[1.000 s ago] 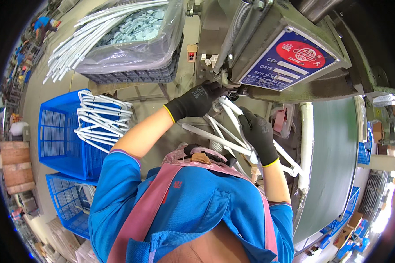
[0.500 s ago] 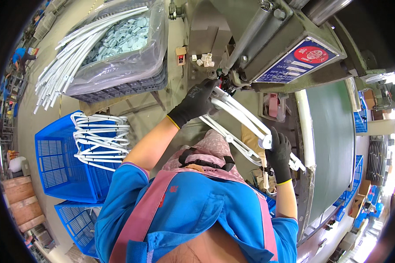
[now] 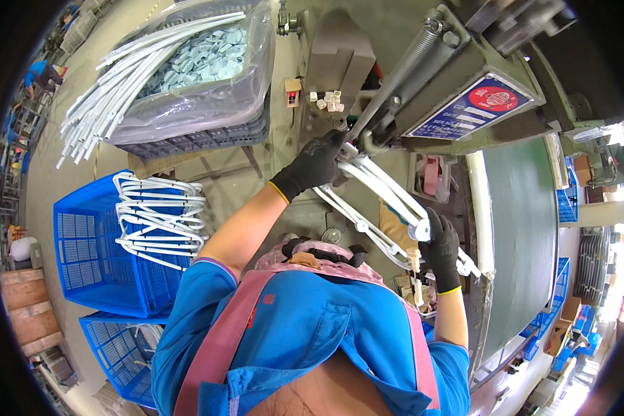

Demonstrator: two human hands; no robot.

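Observation:
A folding frame of white metal tubes (image 3: 387,191) stretches between my hands, slanting from the machine down to the right. My left hand (image 3: 315,168), in a black glove, is closed round its upper end, right beside the working point of a grey-green press (image 3: 423,118). My fingertips and the tube's tip there are partly hidden. My right hand (image 3: 442,251), also gloved in black, grips the tubes next to a round white joint (image 3: 420,230). A second pair of tubes (image 3: 360,225) of the frame hangs nearer my body.
Far left, a plastic-lined crate (image 3: 187,114) holds small metal pieces, with loose white tubes (image 3: 118,87) across it. Blue baskets (image 3: 104,253) stand at left, bent white frames (image 3: 161,218) in one. Small white blocks (image 3: 329,100) lie by the press. A green conveyor belt (image 3: 520,229) runs at right.
The metal part atop the press has shifted and looks blurred. My left hand and the frame's upper end have moved slightly down. My lap has drawn back; both hands keep their hold.

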